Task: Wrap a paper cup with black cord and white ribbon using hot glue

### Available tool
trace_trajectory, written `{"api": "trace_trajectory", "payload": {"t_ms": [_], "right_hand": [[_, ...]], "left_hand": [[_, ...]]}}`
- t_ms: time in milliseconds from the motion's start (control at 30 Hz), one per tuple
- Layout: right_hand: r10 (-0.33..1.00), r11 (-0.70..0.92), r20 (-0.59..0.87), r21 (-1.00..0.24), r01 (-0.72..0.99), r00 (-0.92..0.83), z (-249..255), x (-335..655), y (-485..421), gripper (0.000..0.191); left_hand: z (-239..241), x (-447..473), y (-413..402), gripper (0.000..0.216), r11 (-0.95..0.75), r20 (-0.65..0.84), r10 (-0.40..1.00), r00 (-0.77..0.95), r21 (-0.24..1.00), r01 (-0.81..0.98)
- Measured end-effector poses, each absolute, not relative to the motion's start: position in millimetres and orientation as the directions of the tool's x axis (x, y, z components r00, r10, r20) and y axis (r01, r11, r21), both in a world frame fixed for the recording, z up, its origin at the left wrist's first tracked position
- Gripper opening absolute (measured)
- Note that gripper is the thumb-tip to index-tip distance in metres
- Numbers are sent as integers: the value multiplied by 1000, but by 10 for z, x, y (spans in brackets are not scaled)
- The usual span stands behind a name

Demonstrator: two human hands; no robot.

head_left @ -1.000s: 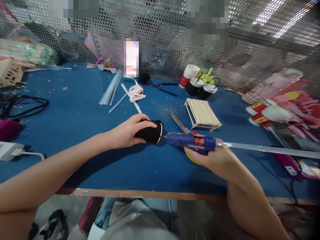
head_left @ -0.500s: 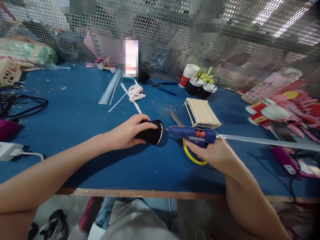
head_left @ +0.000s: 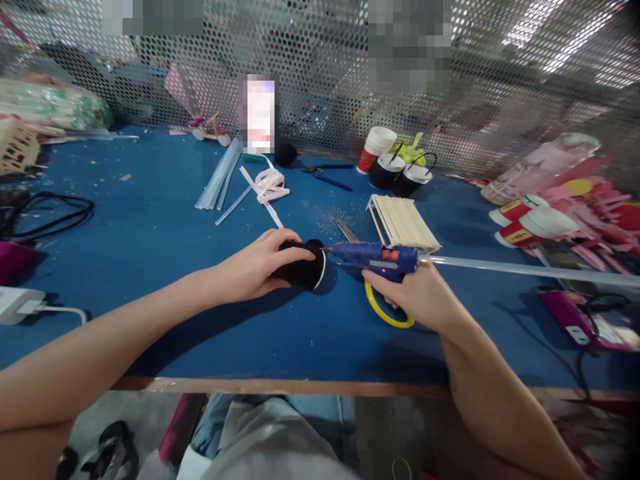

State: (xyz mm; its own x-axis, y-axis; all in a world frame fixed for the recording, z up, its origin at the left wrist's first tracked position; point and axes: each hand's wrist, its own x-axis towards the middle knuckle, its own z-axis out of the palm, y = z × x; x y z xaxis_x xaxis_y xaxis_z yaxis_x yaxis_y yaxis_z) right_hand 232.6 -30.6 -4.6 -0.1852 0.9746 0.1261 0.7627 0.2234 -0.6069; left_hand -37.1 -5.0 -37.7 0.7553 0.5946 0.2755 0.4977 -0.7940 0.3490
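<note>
Two hands (head_left: 250,263) (head_left: 425,290), one glue gun (head_left: 373,257), three black cups (head_left: 300,272) (head_left: 383,177) (head_left: 410,185), one pair of scissors (head_left: 393,322), one pair of pliers (head_left: 334,181) and one ribbon (head_left: 271,188) share one blue table (head_left: 300,347).

Head view, forward-down over tabletop (head_left: 300,350)

On the table (head_left: 310,363), the cup (head_left: 307,270) lies sideways under the left hand (head_left: 253,267); just to its right, the glue gun (head_left: 373,255) sits in the right hand (head_left: 423,297), over the scissors (head_left: 387,319). Behind the cup lies the ribbon (head_left: 271,187), with glue sticks (head_left: 217,177) to its left and pliers (head_left: 335,181) behind to its right. The stick rack (head_left: 406,223) lies behind the glue gun, the pails (head_left: 414,181) behind that rack. A charger (head_left: 20,303) lies far left, a power strip (head_left: 583,323) far right; the mesh screen (head_left: 320,67) stands behind everything.
</note>
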Motion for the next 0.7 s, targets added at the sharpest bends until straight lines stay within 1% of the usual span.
{"api": "trace_trajectory", "payload": {"t_ms": [100, 200, 333, 533, 700], "right_hand": [[980, 194, 95, -609, 769, -172, -55, 2342, -309, 28], [984, 171, 67, -576, 800, -162, -64, 2374, -326, 27], [974, 227, 107, -561, 796, -202, -58, 2399, -373, 19], [965, 256, 101, -580, 774, -244, -1, 2393, -448, 21], [942, 333, 175, -572, 750, -285, 33, 2386, -471, 16]], "left_hand": [[-381, -373, -46, 47, -792, 272, 596, 755, 356, 497], [-386, -374, -34, 48, -785, 269, 601, 752, 374, 494], [-392, -375, -15, 48, -779, 276, 606, 746, 394, 488], [-398, -370, -5, 50, -768, 280, 620, 733, 407, 494], [-390, -375, -7, 50, -762, 278, 624, 730, 425, 489]]}}
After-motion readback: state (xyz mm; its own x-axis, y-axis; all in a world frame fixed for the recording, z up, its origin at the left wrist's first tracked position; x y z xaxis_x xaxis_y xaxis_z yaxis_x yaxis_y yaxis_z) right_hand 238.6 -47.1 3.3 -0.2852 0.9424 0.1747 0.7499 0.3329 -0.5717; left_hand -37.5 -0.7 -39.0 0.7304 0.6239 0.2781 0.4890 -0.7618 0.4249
